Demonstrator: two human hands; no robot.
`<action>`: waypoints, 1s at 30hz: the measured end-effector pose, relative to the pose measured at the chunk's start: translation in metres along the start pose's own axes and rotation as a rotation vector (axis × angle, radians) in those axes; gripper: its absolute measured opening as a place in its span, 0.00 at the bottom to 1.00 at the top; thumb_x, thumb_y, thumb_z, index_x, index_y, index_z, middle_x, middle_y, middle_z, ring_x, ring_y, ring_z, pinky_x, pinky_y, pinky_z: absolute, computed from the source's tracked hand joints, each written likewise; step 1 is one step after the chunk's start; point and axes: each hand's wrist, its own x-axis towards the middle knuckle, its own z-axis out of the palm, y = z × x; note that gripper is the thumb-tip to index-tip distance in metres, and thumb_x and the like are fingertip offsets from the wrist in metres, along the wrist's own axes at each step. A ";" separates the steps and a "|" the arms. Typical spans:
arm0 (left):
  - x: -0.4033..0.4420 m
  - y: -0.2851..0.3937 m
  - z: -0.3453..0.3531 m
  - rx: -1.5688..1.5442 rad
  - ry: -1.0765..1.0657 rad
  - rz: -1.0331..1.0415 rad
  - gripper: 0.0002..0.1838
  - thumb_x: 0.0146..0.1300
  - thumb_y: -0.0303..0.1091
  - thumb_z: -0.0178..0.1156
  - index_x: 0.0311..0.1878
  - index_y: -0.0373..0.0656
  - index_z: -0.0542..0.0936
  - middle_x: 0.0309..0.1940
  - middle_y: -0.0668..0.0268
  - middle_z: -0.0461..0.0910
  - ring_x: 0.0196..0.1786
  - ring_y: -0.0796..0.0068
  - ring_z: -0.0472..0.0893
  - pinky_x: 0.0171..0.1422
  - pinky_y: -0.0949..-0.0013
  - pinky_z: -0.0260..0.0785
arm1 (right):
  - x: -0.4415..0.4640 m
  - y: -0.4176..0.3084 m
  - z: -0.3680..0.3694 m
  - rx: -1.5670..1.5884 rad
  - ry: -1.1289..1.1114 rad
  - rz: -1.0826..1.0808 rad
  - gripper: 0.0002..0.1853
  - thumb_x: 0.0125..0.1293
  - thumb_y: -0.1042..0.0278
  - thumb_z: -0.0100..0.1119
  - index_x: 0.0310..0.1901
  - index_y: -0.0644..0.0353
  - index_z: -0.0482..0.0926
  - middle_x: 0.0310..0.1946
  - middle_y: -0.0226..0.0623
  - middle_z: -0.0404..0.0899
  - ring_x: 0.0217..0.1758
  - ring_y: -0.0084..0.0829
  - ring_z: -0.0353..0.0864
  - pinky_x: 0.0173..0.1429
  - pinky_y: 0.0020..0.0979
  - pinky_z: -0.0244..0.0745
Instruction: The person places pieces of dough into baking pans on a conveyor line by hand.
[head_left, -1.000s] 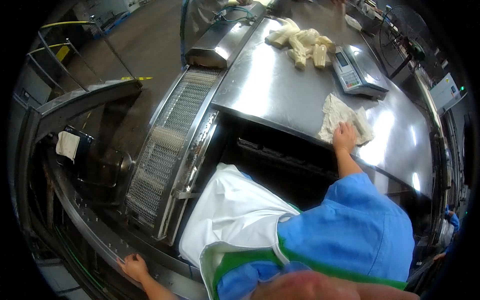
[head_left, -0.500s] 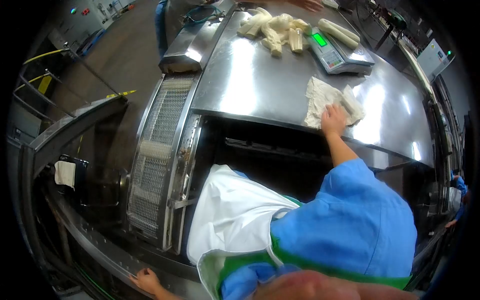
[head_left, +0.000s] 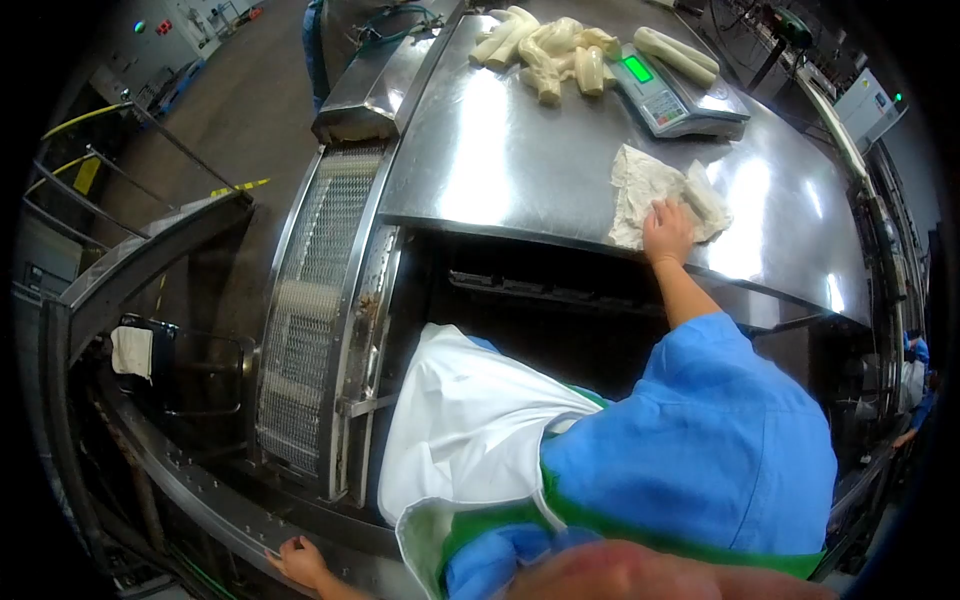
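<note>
My right hand (head_left: pixel 668 232) presses on a crumpled off-white cloth (head_left: pixel 638 190) near the front edge of the steel table (head_left: pixel 560 165). Its fingers bend over the cloth, and part of the cloth is bunched up to the right of them. At the lower left, my left hand (head_left: pixel 300 563) is by a long metal rail (head_left: pixel 225 525), with the fingers loosely bent and apart and nothing in them. One fingertip seems to touch the rail.
Pale dough-like rolls (head_left: pixel 560 52) lie at the table's far end. Beside them a scale (head_left: pixel 665 100) with a green display carries more rolls (head_left: pixel 676 57). A mesh conveyor (head_left: pixel 318 265) runs along the table's left. Metal railings (head_left: pixel 150 120) and another cloth (head_left: pixel 132 351) are further left.
The other person's hand at the top, beyond the rolls, has gone out of view. My view has shifted slightly. My right hand stays on the cloth, and my left hand stays by the rail.
</note>
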 end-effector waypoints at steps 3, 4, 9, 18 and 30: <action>-0.001 0.000 -0.001 -0.008 0.015 0.025 0.09 0.50 0.36 0.66 0.34 0.44 0.85 0.43 0.64 0.82 0.69 0.54 0.60 0.69 0.55 0.58 | 0.002 0.000 -0.003 -0.010 -0.095 0.026 0.21 0.60 0.50 0.51 0.54 0.43 0.77 0.62 0.33 0.70 0.68 0.39 0.62 0.71 0.43 0.52; -0.002 0.002 -0.001 -0.014 0.025 0.010 0.09 0.50 0.35 0.66 0.34 0.44 0.85 0.43 0.64 0.82 0.69 0.54 0.60 0.69 0.55 0.57 | 0.002 -0.002 -0.004 -0.042 -0.121 0.003 0.23 0.61 0.49 0.51 0.57 0.43 0.75 0.64 0.33 0.67 0.70 0.40 0.60 0.71 0.44 0.51; -0.002 0.000 0.003 -0.027 0.049 0.044 0.09 0.50 0.35 0.65 0.34 0.44 0.85 0.42 0.64 0.82 0.69 0.52 0.61 0.70 0.56 0.56 | 0.011 -0.012 -0.011 -0.148 -0.285 0.000 0.30 0.63 0.42 0.47 0.65 0.42 0.66 0.70 0.34 0.58 0.73 0.43 0.53 0.72 0.47 0.48; -0.002 0.002 -0.002 -0.044 0.021 0.011 0.08 0.50 0.34 0.65 0.33 0.42 0.84 0.42 0.63 0.82 0.68 0.53 0.62 0.71 0.58 0.55 | 0.039 -0.045 -0.023 -0.137 -0.327 -0.031 0.28 0.62 0.40 0.48 0.56 0.50 0.72 0.60 0.39 0.68 0.67 0.46 0.61 0.63 0.50 0.60; -0.003 0.010 -0.014 0.002 -0.042 -0.042 0.11 0.56 0.40 0.62 0.37 0.44 0.85 0.48 0.61 0.81 0.67 0.51 0.63 0.70 0.54 0.57 | 0.043 -0.060 -0.022 0.065 -0.414 -0.038 0.21 0.67 0.49 0.45 0.53 0.56 0.70 0.48 0.51 0.77 0.52 0.53 0.75 0.56 0.48 0.69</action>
